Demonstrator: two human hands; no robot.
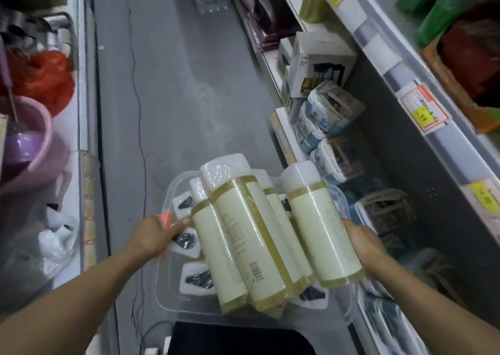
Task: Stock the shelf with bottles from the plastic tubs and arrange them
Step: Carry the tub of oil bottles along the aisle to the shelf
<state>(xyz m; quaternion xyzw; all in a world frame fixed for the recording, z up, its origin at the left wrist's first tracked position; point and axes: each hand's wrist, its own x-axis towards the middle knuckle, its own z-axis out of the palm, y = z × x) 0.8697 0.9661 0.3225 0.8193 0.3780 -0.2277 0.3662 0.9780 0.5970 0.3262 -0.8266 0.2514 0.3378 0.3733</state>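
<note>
L hand: fingers straight, tips touching side of leftmost bottle in the bunch; nothing curled round it.
R hand: grip curled round lower body of single bottle, which lies just L of the palm.
Bunch: shrink-wrapped bottles betw. the 2 hands, over clear plastic tub; at least 3 caps seen, exact count can't tell.
Axis: all bottles long axis near-vertical in view, white caps pointing away from person, bases toward them; tilted slightly.
Tub contents: 4 small white packs w/ dark inserts visible.
Shelf: R side, w/ price tags; wrapped goods on lower level.
Floor: grey aisle.
</note>
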